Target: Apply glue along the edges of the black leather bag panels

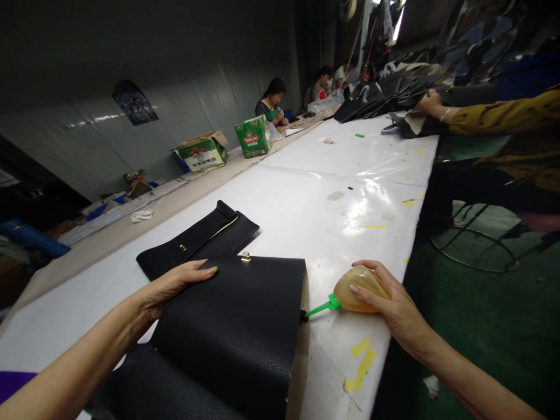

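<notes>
A black leather piece (236,309) with a small gold clasp on its upper edge lies curved over the near part of the white table. My left hand (181,283) rests on its upper left edge, thumb on top and the other fingers hidden beneath. In my right hand (376,291) is a squeeze bottle (356,286) of amber liquid, its green nozzle pointing left. The nozzle tip is at the piece's right edge, by a small dark spot. Behind it lies a second black leather piece (196,236) with gold hardware.
Yellow tape bits (366,363) lie near the right edge of the white table (306,192). Two green cartons (252,137) stand along the far left side. Black material (385,93) is piled at the back. A person's sleeved arm (494,114) reaches in from the right; other people sit farther back.
</notes>
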`<action>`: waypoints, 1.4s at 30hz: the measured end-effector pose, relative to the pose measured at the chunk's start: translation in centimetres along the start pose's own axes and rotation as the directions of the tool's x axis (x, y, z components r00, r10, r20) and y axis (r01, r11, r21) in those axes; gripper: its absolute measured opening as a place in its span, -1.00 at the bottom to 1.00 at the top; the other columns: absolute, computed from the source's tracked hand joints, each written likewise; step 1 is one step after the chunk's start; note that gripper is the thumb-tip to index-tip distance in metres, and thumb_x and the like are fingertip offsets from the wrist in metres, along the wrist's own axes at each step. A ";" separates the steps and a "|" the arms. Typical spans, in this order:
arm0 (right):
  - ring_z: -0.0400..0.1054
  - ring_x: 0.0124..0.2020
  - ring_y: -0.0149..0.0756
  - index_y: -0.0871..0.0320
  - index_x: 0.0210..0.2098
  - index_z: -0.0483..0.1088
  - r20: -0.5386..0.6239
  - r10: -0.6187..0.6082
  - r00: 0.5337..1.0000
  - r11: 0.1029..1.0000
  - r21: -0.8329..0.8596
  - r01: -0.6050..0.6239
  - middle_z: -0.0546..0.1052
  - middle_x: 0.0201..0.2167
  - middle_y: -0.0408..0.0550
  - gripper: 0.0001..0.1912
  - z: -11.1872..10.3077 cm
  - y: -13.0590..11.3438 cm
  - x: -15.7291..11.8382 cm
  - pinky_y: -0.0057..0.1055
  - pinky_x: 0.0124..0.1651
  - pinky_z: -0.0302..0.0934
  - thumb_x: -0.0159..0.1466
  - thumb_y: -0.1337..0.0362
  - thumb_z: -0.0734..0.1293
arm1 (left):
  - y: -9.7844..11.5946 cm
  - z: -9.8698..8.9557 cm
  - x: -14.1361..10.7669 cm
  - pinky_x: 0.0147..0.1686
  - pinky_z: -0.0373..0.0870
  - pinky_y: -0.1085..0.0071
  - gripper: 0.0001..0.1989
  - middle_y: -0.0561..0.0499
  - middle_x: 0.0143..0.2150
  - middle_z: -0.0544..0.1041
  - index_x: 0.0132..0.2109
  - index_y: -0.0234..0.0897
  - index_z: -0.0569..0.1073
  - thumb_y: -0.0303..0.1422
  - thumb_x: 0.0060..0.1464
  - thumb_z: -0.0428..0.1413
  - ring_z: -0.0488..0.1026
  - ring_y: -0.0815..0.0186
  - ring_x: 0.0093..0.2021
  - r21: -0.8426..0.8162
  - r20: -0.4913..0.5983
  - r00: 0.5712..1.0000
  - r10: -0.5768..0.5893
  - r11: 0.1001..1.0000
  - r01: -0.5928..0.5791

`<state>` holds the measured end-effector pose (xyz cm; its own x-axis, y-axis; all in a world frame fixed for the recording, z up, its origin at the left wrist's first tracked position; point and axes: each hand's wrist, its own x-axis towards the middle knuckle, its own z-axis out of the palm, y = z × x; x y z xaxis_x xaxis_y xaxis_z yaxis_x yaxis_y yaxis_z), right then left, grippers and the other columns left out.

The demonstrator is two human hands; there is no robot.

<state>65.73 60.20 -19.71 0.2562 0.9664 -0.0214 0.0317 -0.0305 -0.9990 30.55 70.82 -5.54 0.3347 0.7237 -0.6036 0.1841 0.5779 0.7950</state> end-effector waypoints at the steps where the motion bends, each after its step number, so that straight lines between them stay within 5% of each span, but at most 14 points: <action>1: 0.29 -0.21 -0.21 -0.04 -0.05 0.27 -0.032 -0.011 0.999 1.000 -0.002 0.011 0.41 -0.22 -0.18 -0.55 0.1 -0.1 0.0 -0.39 -0.18 0.18 0.13 0.00 0.43 | 0.0 0.0 0.0 -0.15 0.51 0.27 -0.69 -0.24 -0.15 0.64 -0.05 -0.38 0.52 -0.41 0.02 0.23 0.60 0.08 -0.21 0.000 -0.002 1.000 -0.002 1.000 0.002; 10: 0.29 -0.25 -0.27 -0.05 -0.02 0.24 0.064 0.005 0.998 1.000 0.012 -0.006 0.41 -0.28 -0.22 -0.55 0.2 0.1 -0.7 -0.44 -0.21 0.18 0.17 0.02 0.42 | -0.3 -0.8 0.3 -0.12 0.50 0.25 -0.63 -0.25 -0.12 0.63 0.01 -0.40 0.49 -0.41 0.03 0.22 0.59 0.10 -0.21 -0.013 0.015 1.000 -0.006 1.000 0.006; 14: 0.29 -0.22 -0.27 -0.05 -0.03 0.26 -0.035 -0.031 0.999 0.999 0.017 0.032 0.39 -0.22 -0.21 -0.55 0.5 -0.1 -0.3 -0.45 -0.20 0.18 0.16 0.01 0.42 | -0.3 -0.7 0.4 -0.12 0.50 0.24 -0.65 -0.25 -0.14 0.63 0.00 -0.39 0.50 -0.42 0.03 0.22 0.59 0.09 -0.22 -0.014 0.008 1.000 -0.014 1.000 0.015; 22: 0.29 -0.25 -0.28 -0.04 -0.02 0.24 0.051 -0.009 0.999 1.000 -0.009 0.009 0.40 -0.26 -0.21 -0.53 0.4 0.0 -1.2 -0.46 -0.22 0.18 0.16 0.00 0.41 | -0.3 -0.7 0.4 -0.15 0.51 0.26 -0.68 -0.23 -0.15 0.64 -0.03 -0.36 0.51 -0.39 0.03 0.23 0.60 0.10 -0.22 -0.002 0.007 1.000 -0.018 1.000 0.018; 28: 0.28 -0.20 -0.27 -0.06 -0.02 0.25 -0.060 -0.052 0.997 0.998 -0.044 0.049 0.37 -0.17 -0.20 -0.54 0.5 0.2 -0.6 -0.46 -0.20 0.19 0.17 -0.02 0.41 | -0.5 -0.7 0.5 -0.19 0.53 0.27 -0.67 -0.23 -0.17 0.64 -0.06 -0.37 0.53 -0.38 -0.02 0.26 0.60 0.10 -0.26 -0.008 -0.021 1.000 -0.016 1.000 0.015; 34: 0.29 -0.24 -0.28 -0.05 0.00 0.23 0.063 -0.012 0.998 1.000 0.014 0.011 0.40 -0.26 -0.21 -0.53 0.3 0.4 -1.2 -0.47 -0.22 0.19 0.17 0.01 0.41 | -0.6 -0.7 0.7 -0.18 0.52 0.28 -0.62 -0.23 -0.16 0.64 -0.06 -0.35 0.54 -0.36 -0.07 0.30 0.60 0.08 -0.24 -0.005 -0.025 1.000 -0.014 1.000 0.014; 39: 0.29 -0.21 -0.28 -0.04 -0.03 0.27 -0.081 -0.053 0.995 0.999 -0.012 0.053 0.37 -0.18 -0.20 -0.56 0.0 0.3 -0.9 -0.47 -0.20 0.20 0.17 0.01 0.42 | -0.9 -0.8 0.8 -0.17 0.52 0.25 -0.56 -0.26 -0.13 0.63 -0.02 -0.35 0.52 -0.33 -0.10 0.31 0.60 0.04 -0.22 -0.009 -0.042 0.999 -0.010 1.000 0.009; 42: 0.29 -0.20 -0.27 -0.05 -0.02 0.25 -0.072 -0.057 0.996 0.997 -0.054 0.053 0.37 -0.17 -0.20 -0.54 -0.2 0.5 -0.7 -0.47 -0.19 0.21 0.17 0.00 0.41 | -1.1 -0.9 0.8 -0.19 0.53 0.25 -0.57 -0.27 -0.15 0.63 -0.03 -0.37 0.52 -0.34 -0.09 0.31 0.60 0.04 -0.24 -0.006 -0.041 0.999 -0.007 1.000 0.006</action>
<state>65.73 59.49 -20.21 0.3229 0.9457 0.0381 0.0977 0.0067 -0.9952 29.76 71.16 -6.93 0.2953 0.7347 -0.6107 0.1809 0.5846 0.7909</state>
